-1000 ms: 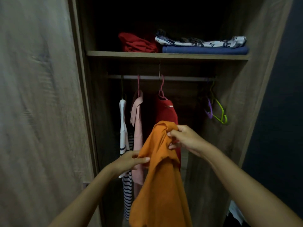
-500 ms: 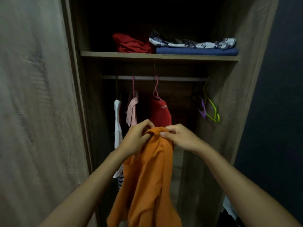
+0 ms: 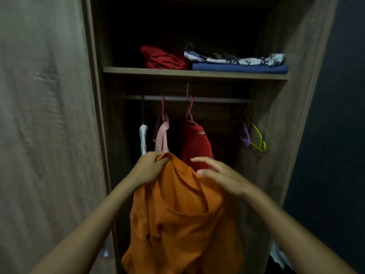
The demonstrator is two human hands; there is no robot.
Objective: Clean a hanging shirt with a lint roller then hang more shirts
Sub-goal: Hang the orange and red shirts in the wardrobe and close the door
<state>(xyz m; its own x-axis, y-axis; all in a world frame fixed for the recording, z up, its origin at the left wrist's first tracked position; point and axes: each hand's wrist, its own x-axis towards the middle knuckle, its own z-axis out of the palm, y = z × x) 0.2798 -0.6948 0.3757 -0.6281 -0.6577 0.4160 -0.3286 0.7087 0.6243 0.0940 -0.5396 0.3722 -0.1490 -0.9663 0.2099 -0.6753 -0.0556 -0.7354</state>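
Orange shirt (image 3: pixel 177 214), no readable label, gripped by left hand (image 3: pixel 147 171); right hand (image 3: pixel 223 177) fingers spread loose.

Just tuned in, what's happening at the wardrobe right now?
A person stands at the open wardrobe with an orange shirt. The left hand grips its top edge; the right hand is open over the fabric, fingers spread. The shirt is not on a hanger. Three garments hang on the rail, and empty hangers wait at its right end.
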